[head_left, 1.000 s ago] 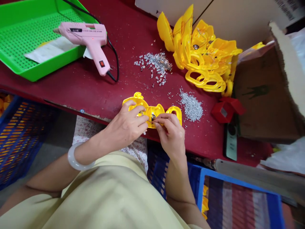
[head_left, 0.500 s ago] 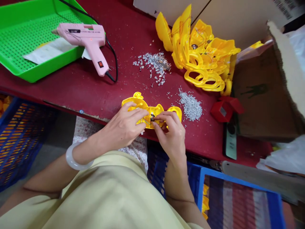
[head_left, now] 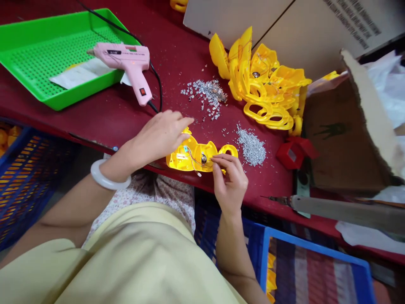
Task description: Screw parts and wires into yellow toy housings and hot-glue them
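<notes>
A yellow plastic shell (head_left: 207, 148) lies hollow side up at the table's front edge. Inside it sit a round dark metal-rimmed part (head_left: 203, 158), thin wires (head_left: 191, 157) and a small white plug (head_left: 199, 174). My left hand (head_left: 164, 133) is raised over the shell's left end, fingers stretched forward and thumb apart from them, with nothing visible in it. At the shell's right part, beside the round part, my right hand (head_left: 231, 175) has thumb and fingertips pinched together. Whatever lies between those fingertips is too small to make out.
Behind the shell are a pile of silver washer-headed screws (head_left: 209, 93) and a pile of thinner screws (head_left: 251, 145). A pink glue gun (head_left: 131, 67) rests on a green tray (head_left: 72, 99). Yellow shells (head_left: 268, 93) are stacked far right. An electric screwdriver (head_left: 332, 211) lies at right.
My left hand has lifted off the shell and moved up and back, uncovering the wires and plug. My right hand has drawn slightly right of the round part, still pinched.
</notes>
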{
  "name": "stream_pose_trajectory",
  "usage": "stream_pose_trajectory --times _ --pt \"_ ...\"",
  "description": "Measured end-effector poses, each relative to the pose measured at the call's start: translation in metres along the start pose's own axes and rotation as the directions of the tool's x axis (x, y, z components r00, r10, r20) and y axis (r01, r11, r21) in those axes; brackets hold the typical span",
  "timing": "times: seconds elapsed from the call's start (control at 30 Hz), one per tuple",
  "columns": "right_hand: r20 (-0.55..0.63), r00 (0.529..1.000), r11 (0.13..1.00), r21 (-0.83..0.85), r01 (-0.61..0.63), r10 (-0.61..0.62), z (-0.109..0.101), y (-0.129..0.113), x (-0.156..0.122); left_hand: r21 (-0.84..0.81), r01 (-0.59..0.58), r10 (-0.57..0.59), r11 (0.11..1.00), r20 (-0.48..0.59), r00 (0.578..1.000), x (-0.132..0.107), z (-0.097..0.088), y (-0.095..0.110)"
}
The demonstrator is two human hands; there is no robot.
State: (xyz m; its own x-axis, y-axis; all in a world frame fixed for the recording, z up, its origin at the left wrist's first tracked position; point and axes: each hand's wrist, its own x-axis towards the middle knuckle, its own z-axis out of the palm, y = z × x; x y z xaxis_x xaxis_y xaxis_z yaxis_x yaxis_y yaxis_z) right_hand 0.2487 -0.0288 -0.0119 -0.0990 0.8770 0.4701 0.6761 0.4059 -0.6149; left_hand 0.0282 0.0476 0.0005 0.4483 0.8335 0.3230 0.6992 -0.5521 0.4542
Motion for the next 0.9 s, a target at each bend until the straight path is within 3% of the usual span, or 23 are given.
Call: stream_pose_trajectory --times 0.1,0.2,0.27,0.33,0.43,0.5,0.6,0.67,0.73,0.8,0.9 --pt "-0.149 0.989 1.000 0.004 -0.027 0.027 -0.003 0.001 -0.010 -0.055 0.089 -0.085 0.995 0.063 0.994 0.002 0.003 -0.005" --pt "-0.269 0.951 0.987 -0.006 -0.162 0.154 -0.008 -0.004 -0.025 -0.136 0.194 -0.198 0.972 -0.021 0.980 -0.012 0.005 0.000" --pt "-0.219 0.922 0.948 0.091 -0.306 0.319 -0.007 -0.011 -0.035 -0.210 0.228 -0.258 0.951 -0.125 0.958 -0.025 0.009 0.009" --pt "-0.070 0.891 0.874 0.247 -0.420 0.448 0.000 -0.022 -0.041 -0.314 0.236 -0.318 0.920 -0.242 0.917 -0.036 0.017 0.021" --pt "0.107 0.864 0.767 0.417 -0.488 0.492 0.014 -0.034 -0.043 -0.473 0.243 -0.430 0.847 -0.341 0.836 -0.050 0.033 0.044" --pt "0.121 0.847 0.733 0.447 -0.512 0.518 0.018 -0.035 -0.040 -0.536 0.232 -0.459 0.812 -0.339 0.821 -0.059 0.041 0.058" --pt "0.063 0.856 0.785 0.369 -0.498 0.513 0.010 -0.025 -0.031 -0.532 0.123 -0.359 0.838 -0.367 0.858 -0.073 0.039 0.069" --pt "0.049 0.897 0.860 0.266 -0.435 0.438 -0.003 -0.016 -0.023 -0.390 0.005 -0.219 0.921 -0.508 0.833 -0.080 0.027 0.072" --pt "0.122 0.936 0.921 0.176 -0.348 0.330 -0.014 -0.008 -0.012 -0.143 -0.038 -0.058 0.989 -0.608 0.792 -0.083 0.012 0.074" --pt "0.250 0.944 0.960 0.124 -0.252 0.216 -0.019 -0.003 0.000 0.059 -0.012 0.043 0.998 -0.567 0.822 -0.079 -0.001 0.076" --pt "0.399 0.915 0.990 0.096 -0.108 0.061 -0.013 -0.001 0.019 0.156 0.050 0.023 0.987 -0.439 0.898 -0.065 -0.004 0.074"
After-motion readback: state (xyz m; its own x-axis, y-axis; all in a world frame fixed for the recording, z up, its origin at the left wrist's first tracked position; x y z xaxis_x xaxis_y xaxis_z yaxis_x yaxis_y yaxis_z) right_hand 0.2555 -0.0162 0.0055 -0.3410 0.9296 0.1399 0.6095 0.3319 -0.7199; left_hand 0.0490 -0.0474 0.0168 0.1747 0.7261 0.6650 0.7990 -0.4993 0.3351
